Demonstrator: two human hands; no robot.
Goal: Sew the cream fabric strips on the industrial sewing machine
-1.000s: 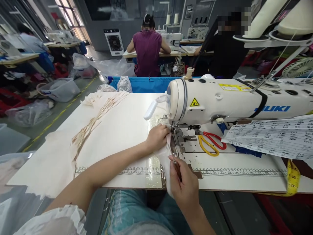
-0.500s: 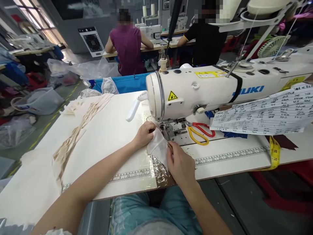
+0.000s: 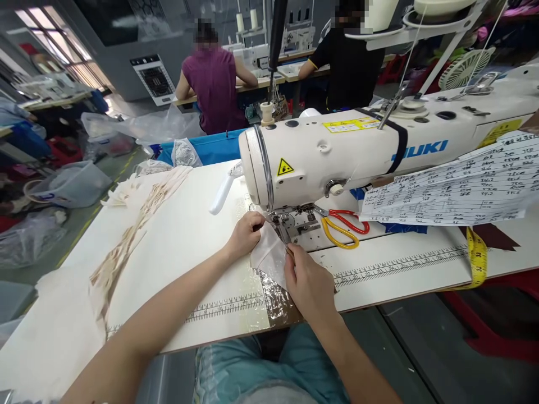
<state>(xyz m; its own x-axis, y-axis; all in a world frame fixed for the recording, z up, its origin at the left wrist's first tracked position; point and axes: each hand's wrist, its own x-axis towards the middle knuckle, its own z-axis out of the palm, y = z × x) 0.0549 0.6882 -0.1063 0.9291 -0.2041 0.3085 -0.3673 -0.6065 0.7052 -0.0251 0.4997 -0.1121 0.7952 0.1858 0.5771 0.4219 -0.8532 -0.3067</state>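
A small piece of white fabric [image 3: 269,252] lies beside the presser foot of a white sewing machine [image 3: 303,163]. My left hand [image 3: 245,233] is closed on the fabric's upper left edge, close under the machine head. My right hand [image 3: 310,278] is closed around slim metal tweezers [image 3: 284,234], whose tips point up toward the needle area over the fabric. My fingers partly hide the tweezers' near end. Just right of the presser foot lie scissors [image 3: 340,231] with one red and one yellow handle.
Cream fabric strips [image 3: 138,224] run along the table's left side [image 3: 185,224]. A handwritten sheet [image 3: 446,191] leans against the machine arm, and a yellow tape measure [image 3: 477,258] hangs over the front edge. Two people sit at machines beyond, one in a purple top [image 3: 214,90].
The view has shifted slightly, so the machine sits a little further left. Both hands keep their places at the fabric, with hardly any movement.
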